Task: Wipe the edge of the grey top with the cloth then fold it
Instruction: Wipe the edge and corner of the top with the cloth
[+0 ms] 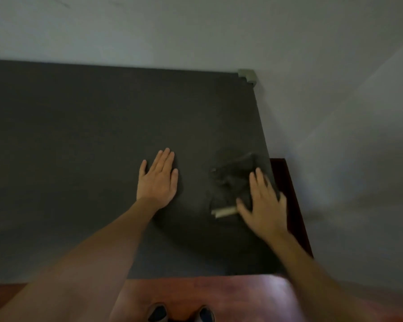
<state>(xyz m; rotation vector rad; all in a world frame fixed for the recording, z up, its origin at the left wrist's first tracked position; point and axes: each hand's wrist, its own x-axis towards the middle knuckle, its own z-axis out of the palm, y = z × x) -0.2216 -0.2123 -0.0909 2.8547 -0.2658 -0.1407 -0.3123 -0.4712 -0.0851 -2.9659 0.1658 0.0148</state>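
A wide dark grey top (84,140) fills the middle of the view. A crumpled dark grey cloth (233,177) with a pale label at its near end lies close to the top's right edge. My right hand (263,205) rests flat on the cloth's right side, fingers spread, and looks blurred. My left hand (157,180) lies flat and open on the bare top, a little to the left of the cloth and apart from it.
Pale walls (335,101) meet the top at the back and on the right. A small pale corner piece (248,75) sits at the far right corner. Red-brown wood (196,293) shows below the near edge, with shoe tips (182,313) under it.
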